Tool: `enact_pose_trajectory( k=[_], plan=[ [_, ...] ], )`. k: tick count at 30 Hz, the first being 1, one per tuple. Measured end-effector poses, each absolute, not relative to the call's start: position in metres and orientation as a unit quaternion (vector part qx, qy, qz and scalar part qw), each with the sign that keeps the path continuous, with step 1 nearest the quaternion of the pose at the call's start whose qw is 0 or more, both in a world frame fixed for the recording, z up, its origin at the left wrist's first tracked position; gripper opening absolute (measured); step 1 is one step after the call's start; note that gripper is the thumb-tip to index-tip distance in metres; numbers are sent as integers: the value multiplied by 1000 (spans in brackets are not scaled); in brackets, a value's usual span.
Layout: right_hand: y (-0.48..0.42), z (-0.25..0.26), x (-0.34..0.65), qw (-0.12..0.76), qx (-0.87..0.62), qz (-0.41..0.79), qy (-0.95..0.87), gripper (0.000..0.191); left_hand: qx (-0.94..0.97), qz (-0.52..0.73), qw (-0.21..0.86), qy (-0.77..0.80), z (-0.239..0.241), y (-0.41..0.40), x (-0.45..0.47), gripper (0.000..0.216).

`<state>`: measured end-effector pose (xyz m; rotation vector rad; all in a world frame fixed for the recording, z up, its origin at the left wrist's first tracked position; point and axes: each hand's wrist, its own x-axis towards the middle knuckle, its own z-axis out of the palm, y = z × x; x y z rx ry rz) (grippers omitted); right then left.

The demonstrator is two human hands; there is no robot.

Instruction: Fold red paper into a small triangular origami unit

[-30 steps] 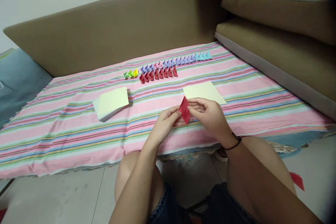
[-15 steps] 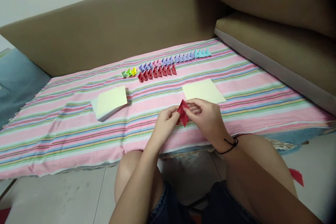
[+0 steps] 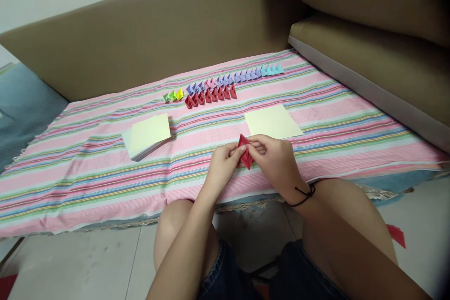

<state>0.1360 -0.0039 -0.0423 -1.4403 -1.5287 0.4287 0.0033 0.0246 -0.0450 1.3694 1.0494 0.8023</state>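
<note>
Between my two hands is a red folded paper boat (image 3: 247,159), held over the near part of the striped cloth. My left hand (image 3: 225,161) pinches its left side, the thumb pressing on its middle. My right hand (image 3: 276,157) grips the right side with thumb and fingers; a black cord is tied round that wrist. Just beyond my right hand lies a pale yellow paper sheet (image 3: 272,119). Farther back stands a row of red folded boats (image 3: 214,97), with purple folded boats (image 3: 248,75), pink ones and light blue folded boats (image 3: 272,70) behind it.
A stack of paper squares (image 3: 149,136) lies to the left on the striped cloth (image 3: 105,183). Green and yellow folded boats (image 3: 173,96) stand behind it. The sofa back (image 3: 158,33) closes the far side, and cushions (image 3: 369,56) are piled at right. Red paper (image 3: 396,235) shows low at right.
My left thumb has shifted onto the middle of the red boat, and my right thumb has drawn back toward its right edge. The rows on the cloth are unchanged.
</note>
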Motion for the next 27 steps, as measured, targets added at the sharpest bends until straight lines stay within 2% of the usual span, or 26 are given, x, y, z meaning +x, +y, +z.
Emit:
enact_pose_trajectory(
  k=[7,13,18,21,24,27],
  plan=[
    [3,-47,138,448,-592,192,-642,12,561,337,617,437,-47,23,7,23],
    [5,-52,133,469,-576,233,-628,15,622,351,495,496,-59,29,7,28],
    [12,-55,138,427,-596,188,-653,16,620,334,525,478,-60,29,6,26],
    [16,-56,142,414,-575,192,-679,18,654,367,464,471,-57,33,-1,31],
    [18,-55,142,414,-549,210,-695,18,704,380,379,466,-51,38,-10,19],
    [18,-53,143,442,-547,225,-674,18,683,390,358,503,-48,42,-16,9]
  ],
)
